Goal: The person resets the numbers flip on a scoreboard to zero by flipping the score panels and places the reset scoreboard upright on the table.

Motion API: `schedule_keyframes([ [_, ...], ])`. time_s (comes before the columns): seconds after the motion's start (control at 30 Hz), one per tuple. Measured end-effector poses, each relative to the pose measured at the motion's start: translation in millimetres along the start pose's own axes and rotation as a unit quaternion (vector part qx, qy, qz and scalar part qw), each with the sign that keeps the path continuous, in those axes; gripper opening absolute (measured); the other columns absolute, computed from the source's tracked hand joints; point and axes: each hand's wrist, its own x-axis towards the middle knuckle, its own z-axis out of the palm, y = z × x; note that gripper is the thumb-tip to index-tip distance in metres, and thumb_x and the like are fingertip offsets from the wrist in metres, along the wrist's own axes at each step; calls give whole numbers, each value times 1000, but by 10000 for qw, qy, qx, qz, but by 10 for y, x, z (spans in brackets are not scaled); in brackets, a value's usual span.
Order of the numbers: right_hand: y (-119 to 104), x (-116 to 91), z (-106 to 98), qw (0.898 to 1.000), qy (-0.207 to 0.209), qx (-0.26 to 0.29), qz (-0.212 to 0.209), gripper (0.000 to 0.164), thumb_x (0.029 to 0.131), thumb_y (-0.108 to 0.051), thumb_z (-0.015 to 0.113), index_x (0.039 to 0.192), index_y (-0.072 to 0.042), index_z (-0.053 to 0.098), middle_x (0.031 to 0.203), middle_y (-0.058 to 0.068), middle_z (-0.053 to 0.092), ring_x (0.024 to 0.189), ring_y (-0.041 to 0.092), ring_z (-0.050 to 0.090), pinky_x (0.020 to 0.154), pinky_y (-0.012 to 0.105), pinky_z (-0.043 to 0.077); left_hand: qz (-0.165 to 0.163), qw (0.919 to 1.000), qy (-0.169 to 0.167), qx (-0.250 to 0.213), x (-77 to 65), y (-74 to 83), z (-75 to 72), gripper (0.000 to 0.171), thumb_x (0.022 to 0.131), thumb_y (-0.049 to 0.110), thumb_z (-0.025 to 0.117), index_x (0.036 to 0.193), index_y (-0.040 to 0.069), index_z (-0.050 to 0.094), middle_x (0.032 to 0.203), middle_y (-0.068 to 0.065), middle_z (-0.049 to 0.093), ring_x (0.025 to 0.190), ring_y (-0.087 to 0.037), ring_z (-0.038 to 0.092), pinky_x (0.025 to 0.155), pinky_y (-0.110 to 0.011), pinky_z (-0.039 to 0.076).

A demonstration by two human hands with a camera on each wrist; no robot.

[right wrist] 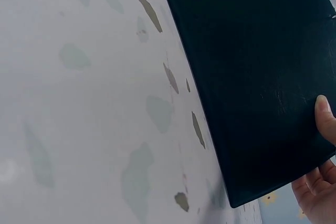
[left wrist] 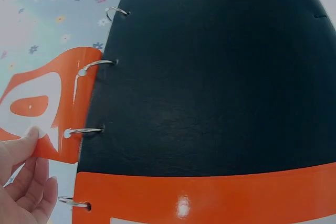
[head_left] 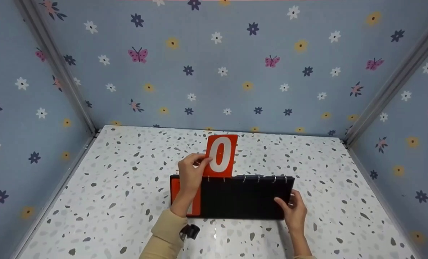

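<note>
A black flip scoreboard (head_left: 242, 199) with metal rings along its top edge stands on the speckled table. An orange number card (head_left: 231, 144) with a white 0 hangs on two of the rings and is raised above the board. My left hand (head_left: 191, 176) pinches this card by its left edge, thumb in front. Another orange card (head_left: 196, 201) lies flat against the board's left end, partly behind my left wrist. At the board's right edge, my right hand (head_left: 296, 212) grips with the thumb (right wrist: 324, 114) on the front and the fingers behind.
The white speckled table (head_left: 127, 187) spreads around the board. Blue flowered panels (head_left: 206, 72) rise at the back and both sides, joined by grey metal corner posts (head_left: 55, 61). A black strap (head_left: 190, 231) sits on the left wrist, below the board.
</note>
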Motion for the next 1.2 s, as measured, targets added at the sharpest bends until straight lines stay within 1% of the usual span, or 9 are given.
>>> schedule_keyframes([
  [0.3, 36, 15, 14, 10000, 19, -27, 45, 37, 66, -5, 78, 97, -2, 58, 74, 11, 62, 64, 6, 55, 60, 14, 45, -107, 9994, 32, 323, 37, -79, 77, 12, 76, 11, 72, 82, 0, 69, 75, -8, 65, 66, -16, 57, 62, -29, 48],
  [0.47, 37, 13, 10, 10000, -17, -56, 74, 38, 67, -6, 79, 98, -2, 58, 75, 11, 62, 65, 7, 56, 60, 14, 45, -343, 9977, -31, 586, 68, -146, 102, 12, 76, 8, 72, 81, -3, 69, 74, -9, 64, 65, -17, 57, 61, -30, 48],
  [0.57, 49, 16, 6, 10000, -51, -7, 68, 38, 67, -7, 78, 99, -1, 58, 77, 12, 63, 66, 8, 57, 61, 15, 45, -589, 9943, -240, 862, 97, -163, 110, 13, 75, 8, 73, 81, -3, 69, 72, -9, 63, 62, -17, 55, 59, -29, 47],
  [0.67, 29, 13, 1, 9999, -74, 105, 7, 38, 67, -5, 78, 99, 1, 59, 77, 13, 63, 66, 9, 57, 60, 16, 45, -759, 9884, -478, 1230, 125, -152, 100, 19, 75, 11, 74, 87, -3, 68, 70, -8, 61, 61, -17, 54, 57, -30, 46],
  [0.73, -41, 2, -10, 9999, -68, 136, -68, 37, 67, -2, 77, 99, 2, 58, 77, 15, 62, 66, 11, 57, 59, 16, 45, -791, 9840, -576, 1486, 136, -149, 93, 22, 74, 13, 74, 90, -2, 68, 69, -7, 59, 61, -17, 54, 57, -30, 45],
  [0.8, -130, -15, -22, 9998, -56, 165, -111, 36, 67, 1, 76, 98, 4, 58, 76, 17, 62, 66, 13, 57, 59, 17, 46, -741, 9822, -594, 1623, 133, -147, 83, 24, 75, 15, 74, 91, -2, 67, 69, -7, 59, 61, -18, 54, 58, -31, 46],
  [0.9, -268, -39, -36, 9999, -23, 89, -128, 35, 68, 3, 75, 98, 6, 57, 77, 20, 61, 66, 14, 57, 60, 16, 46, -596, 9824, -509, 1697, 108, -144, 58, 23, 77, 16, 72, 91, -1, 67, 70, -8, 59, 64, -21, 56, 60, -32, 47],
  [1.0, -329, -52, -41, 10000, -16, 48, -66, 35, 68, 3, 75, 98, 6, 57, 77, 20, 61, 67, 17, 57, 61, 17, 46, -418, 9852, -296, 1638, 64, -120, 13, 20, 79, 16, 70, 90, 0, 67, 74, -8, 60, 67, -22, 56, 62, -32, 46],
  [1.2, -300, -42, -35, 10000, -21, 26, -89, 35, 68, 4, 75, 98, 7, 57, 78, 20, 61, 68, 18, 57, 61, 18, 46, -34, 9894, 305, 1422, -104, -46, -128, 14, 80, 12, 69, 89, 1, 66, 84, -10, 61, 77, -22, 56, 68, -34, 46],
])
